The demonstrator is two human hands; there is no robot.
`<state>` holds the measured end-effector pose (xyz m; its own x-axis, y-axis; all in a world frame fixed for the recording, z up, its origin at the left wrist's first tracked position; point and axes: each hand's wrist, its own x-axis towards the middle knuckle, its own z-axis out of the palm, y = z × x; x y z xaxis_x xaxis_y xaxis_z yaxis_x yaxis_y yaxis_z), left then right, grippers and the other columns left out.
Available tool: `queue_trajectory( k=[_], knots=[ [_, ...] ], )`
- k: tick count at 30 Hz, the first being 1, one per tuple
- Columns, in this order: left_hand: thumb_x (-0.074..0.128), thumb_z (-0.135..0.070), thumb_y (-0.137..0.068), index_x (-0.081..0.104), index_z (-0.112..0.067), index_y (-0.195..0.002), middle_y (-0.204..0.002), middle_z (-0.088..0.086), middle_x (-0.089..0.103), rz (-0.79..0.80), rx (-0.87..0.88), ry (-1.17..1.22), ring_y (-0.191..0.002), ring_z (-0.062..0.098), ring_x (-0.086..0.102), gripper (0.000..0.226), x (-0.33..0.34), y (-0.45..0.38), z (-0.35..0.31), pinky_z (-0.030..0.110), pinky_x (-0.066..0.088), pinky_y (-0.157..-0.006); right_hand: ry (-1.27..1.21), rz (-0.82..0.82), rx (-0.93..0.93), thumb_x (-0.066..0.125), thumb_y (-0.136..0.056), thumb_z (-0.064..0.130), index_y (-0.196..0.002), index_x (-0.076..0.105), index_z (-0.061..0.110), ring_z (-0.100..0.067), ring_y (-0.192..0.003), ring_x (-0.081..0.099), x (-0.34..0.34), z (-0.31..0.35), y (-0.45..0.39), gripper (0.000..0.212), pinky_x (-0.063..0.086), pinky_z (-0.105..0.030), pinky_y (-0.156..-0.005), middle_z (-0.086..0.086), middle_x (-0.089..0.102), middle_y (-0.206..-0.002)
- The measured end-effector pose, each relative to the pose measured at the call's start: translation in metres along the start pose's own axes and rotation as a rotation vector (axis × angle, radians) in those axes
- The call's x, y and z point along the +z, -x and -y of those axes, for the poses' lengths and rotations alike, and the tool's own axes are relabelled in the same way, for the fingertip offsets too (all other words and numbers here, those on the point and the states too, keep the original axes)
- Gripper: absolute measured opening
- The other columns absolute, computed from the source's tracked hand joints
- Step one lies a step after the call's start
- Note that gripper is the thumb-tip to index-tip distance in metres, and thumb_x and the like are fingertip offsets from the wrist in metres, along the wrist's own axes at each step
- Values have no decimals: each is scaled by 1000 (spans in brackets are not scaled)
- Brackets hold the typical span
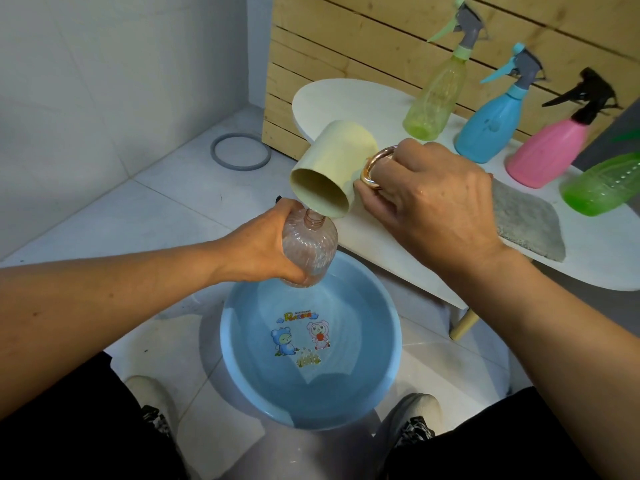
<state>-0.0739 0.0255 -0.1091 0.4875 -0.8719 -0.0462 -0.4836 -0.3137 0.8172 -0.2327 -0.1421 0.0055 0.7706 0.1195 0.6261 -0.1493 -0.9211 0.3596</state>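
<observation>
My left hand (256, 247) grips a clear pinkish plastic bottle (311, 247) with its cap off, held upright over a blue basin (242, 368) of water on the floor. My right hand (429, 202) holds a pale yellow cup (332, 164) by its rose-gold ring handle (375, 166). The cup is tipped far over, and its rim sits right at the bottle's open neck.
A white oval low table (346, 98) carries a yellow-green (433, 98), a blue (491, 126) and a pink spray bottle (550, 150), a green bottle (602, 188) lying at the right and a grey cloth (526, 223). A grey ring (240, 152) lies on the tiled floor. Wooden slats stand behind.
</observation>
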Motion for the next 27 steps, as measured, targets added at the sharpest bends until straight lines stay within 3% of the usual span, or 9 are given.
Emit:
queue_trajectory(
  k=[5,10,14,16,18,21,24,27],
  knots=[
    [100,-34,-55,30,-33,-142,-128,-18,51,6,8,16,-117,4,56,112,-1,0,-2,27,56,-94,-152,69,172,54,-100,45,-85,68,17,-23,-67,53,3,2,4,35,27,-28,-54,-2,58,-79],
    [100,-35,-56,32,-35,-139,-126,-19,51,-14,-6,28,-114,2,56,107,-2,1,-3,27,56,-93,-596,245,663,62,-93,48,-72,59,19,-16,-66,50,15,0,3,35,37,-33,-60,7,55,-68],
    [100,-37,-56,33,-36,-139,-126,-18,51,-26,-5,15,-114,4,56,107,-8,1,-3,27,56,-92,-934,296,1026,66,-94,45,-69,60,16,-3,-42,35,27,-6,4,39,30,-18,-43,16,43,-46],
    [100,-35,-57,34,-37,-139,-126,-21,51,-28,10,22,-114,2,56,106,-12,1,-2,21,54,-91,-997,335,1100,65,-95,45,-74,62,14,-2,-42,32,35,-9,7,37,28,-15,-41,11,46,-54],
    [100,-32,-57,35,-38,-139,-125,-23,51,-30,27,26,-113,-4,55,105,-17,0,-1,13,52,-86,-1032,389,1153,65,-95,47,-77,62,16,-8,-50,33,46,-12,10,36,30,-20,-46,0,47,-66],
    [100,-29,-57,36,-37,-136,-123,-23,51,-38,20,43,-109,-14,52,102,-16,-1,3,5,49,-80,-1066,551,1234,63,-96,46,-73,56,19,-15,-56,29,65,-13,17,36,26,-26,-50,-3,43,-70],
    [100,-30,-57,38,-38,-134,-123,-23,52,-31,5,52,-109,-12,53,100,-9,1,9,5,47,-83,-1077,772,1279,57,-97,30,-80,62,15,-16,-59,31,95,-8,34,24,26,-28,-51,-5,45,-73],
    [100,-26,-56,40,-37,-130,-120,-24,52,-12,4,40,-108,-10,55,96,-2,3,14,7,46,-85,-932,977,1192,58,-92,23,-81,61,11,-22,-62,40,135,4,60,17,33,-29,-53,-9,48,-74]
  ],
)
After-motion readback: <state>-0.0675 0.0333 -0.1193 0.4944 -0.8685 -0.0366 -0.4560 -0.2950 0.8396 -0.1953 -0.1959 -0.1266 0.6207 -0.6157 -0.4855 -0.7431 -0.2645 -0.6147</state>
